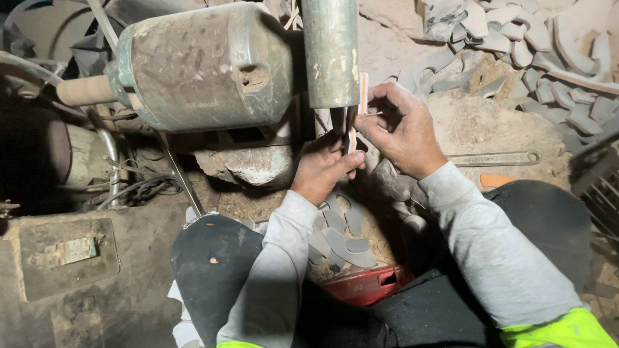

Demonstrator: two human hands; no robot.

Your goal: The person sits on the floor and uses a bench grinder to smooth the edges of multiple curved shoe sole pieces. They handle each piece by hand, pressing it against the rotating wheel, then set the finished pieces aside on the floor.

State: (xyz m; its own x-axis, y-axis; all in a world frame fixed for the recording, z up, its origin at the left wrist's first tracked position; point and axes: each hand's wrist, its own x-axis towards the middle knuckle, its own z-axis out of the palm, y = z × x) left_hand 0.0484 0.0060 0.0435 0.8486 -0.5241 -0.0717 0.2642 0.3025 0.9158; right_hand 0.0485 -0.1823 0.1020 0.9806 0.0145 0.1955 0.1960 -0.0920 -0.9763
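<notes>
My right hand (403, 129) pinches the upper end of a thin flat curved strip (362, 93), orange and white at its edge, held upright. My left hand (321, 169) grips the strip's lower end, just under a dusty green machine (210, 65). The strip stands against the side of the machine's cylindrical metal housing (329, 46). Both arms wear grey sleeves with bright yellow-green bands. Below my hands several grey curved flat pieces (341, 241) lie in a red tray (367, 284) between my knees.
A big heap of similar grey curved pieces (537, 59) lies at the back right on dusty ground. A long metal wrench (494, 159) rests right of my hands. A dark wire crate (611, 187) stands at the right edge. Cables (138, 187) and a dusty block (69, 254) sit left.
</notes>
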